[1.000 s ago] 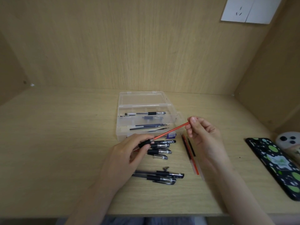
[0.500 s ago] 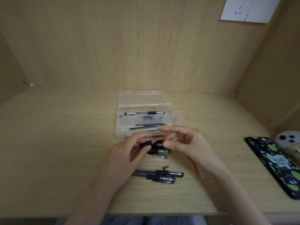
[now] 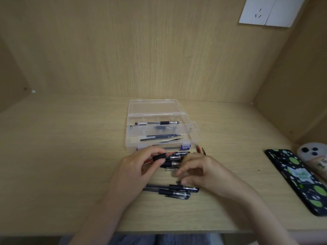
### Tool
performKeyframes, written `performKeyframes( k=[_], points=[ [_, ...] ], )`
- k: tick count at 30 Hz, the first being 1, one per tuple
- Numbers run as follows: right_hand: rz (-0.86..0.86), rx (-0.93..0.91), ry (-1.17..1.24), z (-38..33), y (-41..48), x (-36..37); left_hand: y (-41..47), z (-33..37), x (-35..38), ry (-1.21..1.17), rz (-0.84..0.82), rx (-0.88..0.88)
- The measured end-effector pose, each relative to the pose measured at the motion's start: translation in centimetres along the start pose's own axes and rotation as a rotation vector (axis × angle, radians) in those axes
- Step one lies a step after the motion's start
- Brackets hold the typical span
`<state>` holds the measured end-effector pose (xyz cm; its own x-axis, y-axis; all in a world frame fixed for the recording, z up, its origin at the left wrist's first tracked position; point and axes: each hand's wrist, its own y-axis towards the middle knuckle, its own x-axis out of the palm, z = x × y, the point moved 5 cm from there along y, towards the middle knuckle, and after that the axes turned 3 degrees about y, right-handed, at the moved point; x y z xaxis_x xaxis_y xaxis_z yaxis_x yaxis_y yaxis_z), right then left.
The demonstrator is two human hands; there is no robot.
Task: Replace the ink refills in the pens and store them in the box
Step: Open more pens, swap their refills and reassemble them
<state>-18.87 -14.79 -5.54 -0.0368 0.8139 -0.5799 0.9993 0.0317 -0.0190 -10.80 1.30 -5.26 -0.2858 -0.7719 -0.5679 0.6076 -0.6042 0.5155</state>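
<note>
Red refill (image 3: pixel 170 153) now pushed deep into pen barrel (image 3: pixel 159 157). Left hand (image 3: pixel 134 167) pinches it, centre frame, just below box (image 3: pixel 128 137). Right hand (image 3: pixel 200 171) has released refill and dropped toward loose tip piece (image 3: pixel 178 182) (blurred, can't tell grasp). I judge tip refit next.

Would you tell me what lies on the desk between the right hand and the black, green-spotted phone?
In the head view, bare wooden desk with one tiny dark speck separates the right hand from the phone.
</note>
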Motion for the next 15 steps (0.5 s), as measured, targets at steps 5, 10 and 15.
performKeyframes(
  k=[5,10,15],
  points=[
    [0.043,-0.04,-0.09,-0.2,0.3,0.1,0.0,0.1,-0.1,0.01,0.008,0.018],
    [0.328,-0.027,0.093,-0.9,-0.5,-2.1,0.0,0.0,-0.1,0.039,0.006,0.029],
    [0.468,-0.077,0.212,-1.8,-0.5,-2.9,0.0,0.3,-0.2,0.052,0.008,0.042]
  ],
)
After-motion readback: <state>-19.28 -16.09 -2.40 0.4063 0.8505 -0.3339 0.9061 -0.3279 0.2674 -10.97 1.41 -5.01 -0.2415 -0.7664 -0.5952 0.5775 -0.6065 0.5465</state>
